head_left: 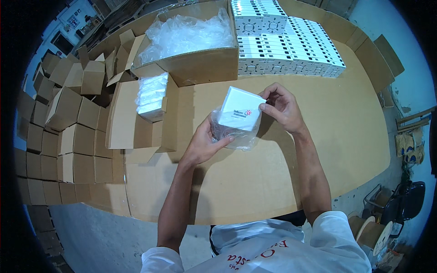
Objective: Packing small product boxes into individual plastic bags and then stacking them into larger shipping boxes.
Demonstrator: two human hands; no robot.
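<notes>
In the middle of the frame, the left hand (202,143) holds a clear bag (236,136). The right hand (282,107) pinches a white box (241,109), half in the bag. Finished boxes (287,43) sit top right.

Cardboard-covered table (355,136), grey floor (91,236)

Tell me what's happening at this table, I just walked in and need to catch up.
A person is handling a small white box and a clear plastic bag above a cardboard-covered table. The left hand grips the bag, with the box partly inside it; the right hand holds the box's upper corner. Folded brown cartons are stacked on the left, an open carton of plastic bags stands behind, and rows of white boxes lie beside it.
</notes>
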